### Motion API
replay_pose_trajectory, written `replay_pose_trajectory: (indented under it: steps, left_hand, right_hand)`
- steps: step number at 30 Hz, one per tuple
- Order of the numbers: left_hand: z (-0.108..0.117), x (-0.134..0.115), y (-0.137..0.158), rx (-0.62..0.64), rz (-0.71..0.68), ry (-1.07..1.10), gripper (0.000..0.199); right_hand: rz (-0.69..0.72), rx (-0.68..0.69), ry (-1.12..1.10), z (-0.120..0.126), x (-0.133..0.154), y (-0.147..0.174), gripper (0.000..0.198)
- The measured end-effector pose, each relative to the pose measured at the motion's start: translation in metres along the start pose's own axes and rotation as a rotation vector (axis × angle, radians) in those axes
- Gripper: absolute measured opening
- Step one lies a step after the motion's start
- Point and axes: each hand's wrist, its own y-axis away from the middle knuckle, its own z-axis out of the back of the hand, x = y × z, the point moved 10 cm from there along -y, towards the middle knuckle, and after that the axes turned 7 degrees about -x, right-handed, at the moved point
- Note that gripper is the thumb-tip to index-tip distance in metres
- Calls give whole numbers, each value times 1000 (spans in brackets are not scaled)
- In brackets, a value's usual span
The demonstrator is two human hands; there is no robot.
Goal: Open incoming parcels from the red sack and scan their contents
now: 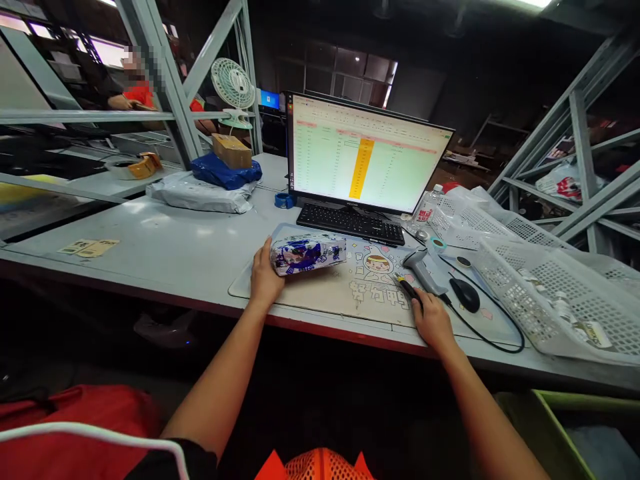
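Note:
My left hand [266, 279] is closed around the left end of a package [307, 253] in glossy white wrapping with blue print. The package is on or just above the pale printed desk mat [330, 297]. On the mat's right side my right hand [433, 319] grips a black utility knife [411, 291] with a yellow tip, which points up and left. Right behind the knife lies a grey barcode scanner [425, 270] with a black cable. A black mouse [465, 294] sits to the right of my right hand.
A monitor [370, 153] and black keyboard [350, 224] stand behind the mat. White plastic baskets [565, 300] holding small bottles line the right side. Toward the back left are a grey mailer bag [200, 193], a blue parcel [225, 172], a small carton [231, 151] and a fan [233, 83]. Another person [143, 97] is beyond the frame.

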Motion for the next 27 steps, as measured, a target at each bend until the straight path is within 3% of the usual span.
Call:
replay_pose_trajectory:
  steps: [4, 6, 8, 11, 14, 17, 21, 27]
  left_hand:
    - [20, 40, -8, 34, 196, 133, 46]
    - [22, 41, -7, 81, 182, 228, 51]
    - [15, 33, -2, 185, 116, 230, 78]
    - [3, 28, 8, 323, 99, 30, 128]
    - [-2, 29, 13, 384, 126, -112, 139]
    - [-4, 24, 11, 396, 73, -75, 133]
    - [-4, 21, 10, 387, -1, -50, 123]
    - [-6, 24, 13, 422, 19, -156, 119]
  right_hand:
    - [-75, -28, -210, 25, 5, -23, 58]
    - [-47, 6, -296, 35, 31, -43, 59]
    - [78, 54, -364, 41, 83, -67, 57]
    - [329, 171, -405, 35, 189, -100, 50]
    - [519, 300, -294, 10, 287, -121, 47]
    - [631, 368, -102, -16, 351, -129, 45]
    - [687, 423, 43, -31, 383, -129, 46]
    - [721, 465, 127, -17, 364, -121, 50]
